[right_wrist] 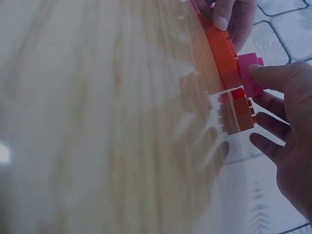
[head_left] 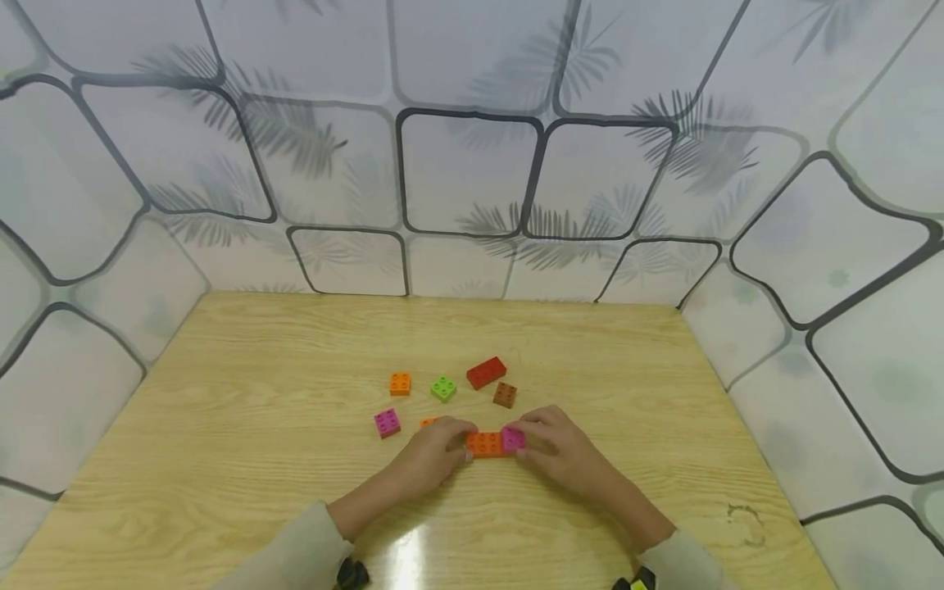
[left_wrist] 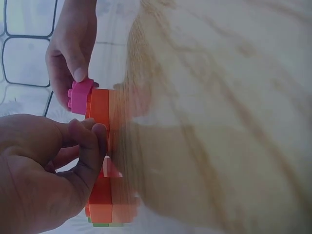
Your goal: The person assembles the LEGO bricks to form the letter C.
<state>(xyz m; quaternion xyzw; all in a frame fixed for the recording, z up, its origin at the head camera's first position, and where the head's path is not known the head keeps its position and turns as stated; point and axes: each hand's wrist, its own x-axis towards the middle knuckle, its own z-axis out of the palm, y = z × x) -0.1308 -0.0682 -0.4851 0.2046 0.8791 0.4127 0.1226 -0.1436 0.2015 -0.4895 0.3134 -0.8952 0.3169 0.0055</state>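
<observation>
In the head view a long orange toy building brick (head_left: 484,443) lies on the wooden table, its studs facing up. My left hand (head_left: 431,451) holds it at its left end between thumb and fingers. A small magenta brick (head_left: 512,440) is at the right end of the orange one, pinched by my right hand (head_left: 564,449). From the right wrist view, the magenta brick (right_wrist: 249,77) sits at stud height on the orange brick's end, tilted slightly; I cannot tell whether it is pressed fully on. Thumb and index finger grip it while the other fingers are spread.
Beyond the hands lie a small orange brick (head_left: 400,383), a lime green brick (head_left: 443,388), a longer red brick (head_left: 486,373) and a brown brick (head_left: 505,395). Another magenta brick (head_left: 387,423) is at the left. One orange brick (head_left: 428,423) is mostly hidden behind my left hand.
</observation>
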